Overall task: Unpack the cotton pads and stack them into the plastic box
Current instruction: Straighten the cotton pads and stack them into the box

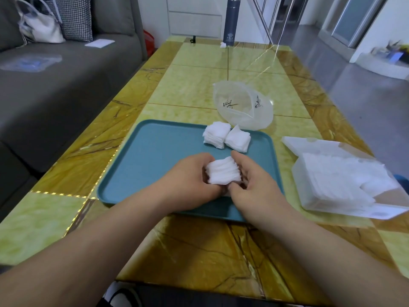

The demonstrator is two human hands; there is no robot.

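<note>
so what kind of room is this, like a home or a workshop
Most likely a home living room: a grey sofa with a white handbag on it sits beside a glossy yellow coffee table, where a thermos stands at the far end.

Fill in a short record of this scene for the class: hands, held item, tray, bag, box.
hands: left hand and right hand press a stack between them
held item: stack of cotton pads, above the tray
tray: teal tray, two more pad piles at its far edge
bag: plastic bag, open, beyond the tray
box: plastic box, lid open, pads inside
</note>
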